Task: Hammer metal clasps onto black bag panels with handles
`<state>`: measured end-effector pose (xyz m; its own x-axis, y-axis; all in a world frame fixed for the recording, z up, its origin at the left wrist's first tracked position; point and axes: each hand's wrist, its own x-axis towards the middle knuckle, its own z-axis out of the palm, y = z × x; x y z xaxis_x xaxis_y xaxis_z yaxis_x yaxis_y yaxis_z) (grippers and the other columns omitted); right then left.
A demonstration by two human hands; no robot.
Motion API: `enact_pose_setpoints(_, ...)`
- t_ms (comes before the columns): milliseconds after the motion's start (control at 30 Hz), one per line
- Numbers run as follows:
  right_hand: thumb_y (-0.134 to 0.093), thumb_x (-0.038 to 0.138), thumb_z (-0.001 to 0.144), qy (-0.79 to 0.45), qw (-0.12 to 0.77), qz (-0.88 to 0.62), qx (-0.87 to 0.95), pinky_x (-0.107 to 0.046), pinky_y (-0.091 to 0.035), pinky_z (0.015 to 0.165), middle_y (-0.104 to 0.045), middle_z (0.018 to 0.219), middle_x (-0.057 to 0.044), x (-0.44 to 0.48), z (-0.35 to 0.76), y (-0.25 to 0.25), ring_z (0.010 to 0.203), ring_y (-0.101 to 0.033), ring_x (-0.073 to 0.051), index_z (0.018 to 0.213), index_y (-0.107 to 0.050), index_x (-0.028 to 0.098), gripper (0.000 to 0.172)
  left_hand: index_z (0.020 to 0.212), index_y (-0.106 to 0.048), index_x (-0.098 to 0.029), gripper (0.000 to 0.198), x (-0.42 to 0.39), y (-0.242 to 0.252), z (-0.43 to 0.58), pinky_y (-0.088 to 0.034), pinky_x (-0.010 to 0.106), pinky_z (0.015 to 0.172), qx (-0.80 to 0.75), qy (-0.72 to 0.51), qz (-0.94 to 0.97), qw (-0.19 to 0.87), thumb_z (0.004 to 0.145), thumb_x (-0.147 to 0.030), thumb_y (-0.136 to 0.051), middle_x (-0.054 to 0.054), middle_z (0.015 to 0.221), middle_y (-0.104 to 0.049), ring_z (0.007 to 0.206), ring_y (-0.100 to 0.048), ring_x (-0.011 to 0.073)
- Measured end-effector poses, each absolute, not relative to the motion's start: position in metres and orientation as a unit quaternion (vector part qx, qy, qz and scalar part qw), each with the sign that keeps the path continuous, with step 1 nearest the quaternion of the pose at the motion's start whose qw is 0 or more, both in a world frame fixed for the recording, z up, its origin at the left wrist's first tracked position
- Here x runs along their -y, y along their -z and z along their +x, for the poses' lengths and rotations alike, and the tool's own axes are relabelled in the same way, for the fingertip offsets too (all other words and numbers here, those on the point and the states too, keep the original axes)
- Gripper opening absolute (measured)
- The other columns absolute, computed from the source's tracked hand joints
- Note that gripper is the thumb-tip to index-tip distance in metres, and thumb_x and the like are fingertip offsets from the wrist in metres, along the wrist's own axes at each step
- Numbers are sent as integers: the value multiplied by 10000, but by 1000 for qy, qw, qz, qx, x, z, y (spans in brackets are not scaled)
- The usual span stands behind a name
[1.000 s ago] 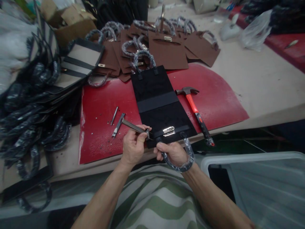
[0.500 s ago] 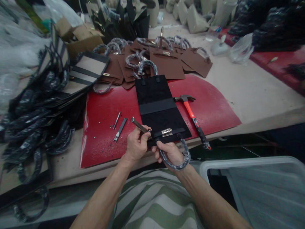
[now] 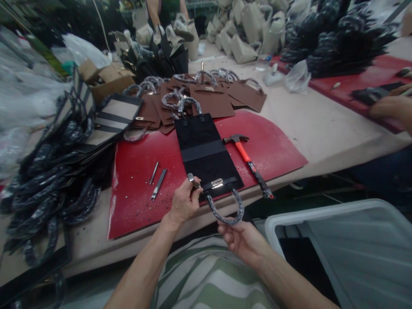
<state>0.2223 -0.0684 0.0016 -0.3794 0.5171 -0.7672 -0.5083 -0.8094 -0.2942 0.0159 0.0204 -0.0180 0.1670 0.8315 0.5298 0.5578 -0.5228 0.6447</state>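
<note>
A black handbag panel lies flat, opened out, with a shiny metal clasp on the strap near its front edge. My left hand pinches a short shiny metal bar at the panel's front left corner. Below the front edge, the plastic-wrapped handle loops toward me. My right hand lies under the loop's bottom, fingers curled, touching the handle; whether they grip anything is hidden. A claw hammer rests right of the panel. Two small metal tools, a thin rod and a forked chisel, lie left.
A red mat covers the bench's front. Brown bag pieces lie behind, and black ones are piled left. A plastic bin stands lower right. At the right edge, another person's hand is by a second red mat.
My right hand has drawn back toward me from the panel's front edge to the bottom of the handle loop. The bar in my left hand stands more upright. The camera view has shifted right.
</note>
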Motion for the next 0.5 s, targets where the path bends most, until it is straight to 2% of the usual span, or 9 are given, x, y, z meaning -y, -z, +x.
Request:
enact_pose_setpoints(100, -620, 354, 838, -836, 221, -474, 168, -170, -358, 369, -674, 702, -45, 77, 253, -15, 432, -552, -85, 884, -646, 113, 247, 1055, -556, -192, 142, -21, 16, 17, -540, 315, 861, -466, -439, 748, 173, 923, -170, -510, 86, 1051, -672, 969, -664, 201)
enact_pose_setpoints(167, -585, 451, 839, -764, 192, -512, 341, -207, -356, 390, -668, 687, -47, 66, 274, -29, 421, -530, -106, 876, -633, 137, 320, 1051, -566, -194, 142, -20, 15, 18, -540, 306, 851, -471, -434, 746, 185, 922, -171, -511, 75, 1029, -675, 951, -668, 195)
enact_pose_setpoints(233, -537, 437, 866, -566, 209, -603, 523, -253, -422, 495, -662, 717, -49, 40, 293, -43, 512, -565, -142, 902, -633, 158, 298, 1047, -582, -195, 147, -20, 13, 20, -542, 293, 817, -480, -426, 742, 193, 917, -174, -519, 61, 987, -678, 899, -674, 186)
enact_pose_setpoints(300, -544, 359, 872, -293, 235, -679, 630, -324, -485, 727, -671, 897, -90, 6, 306, -51, 779, -632, -210, 1003, -633, 165, 250, 1038, -594, -197, 146, -19, 13, 21, -542, 285, 788, -489, -421, 737, 200, 909, -178, -528, 52, 959, -682, 861, -677, 182)
enact_pose_setpoints(367, -607, 302, 838, -161, 214, -713, 648, -400, -435, 927, -622, 1106, -158, -27, 313, -53, 1066, -582, -296, 1056, -609, 149, 267, 1025, -600, -198, 139, -19, 13, 23, -543, 286, 783, -493, -419, 734, 206, 904, -183, -532, 54, 964, -693, 865, -683, 187)
enact_pose_setpoints(433, -651, 238, 793, -199, 192, -738, 615, -436, -389, 989, -568, 1186, -196, -54, 313, -50, 1194, -505, -347, 1012, -586, 140, 248, 1023, -605, -202, 140, -19, 12, 23, -543, 290, 790, -498, -415, 731, 213, 904, -190, -533, 56, 981, -703, 886, -688, 195)
enact_pose_setpoints(500, -653, 166, 755, -290, 191, -745, 570, -417, -421, 939, -585, 1106, -178, -72, 309, -48, 1148, -532, -337, 917, -559, 153, 187, 1029, -612, -205, 147, -19, 12, 24, -542, 296, 802, -503, -411, 728, 218, 904, -197, -535, 57, 992, -709, 905, -690, 201)
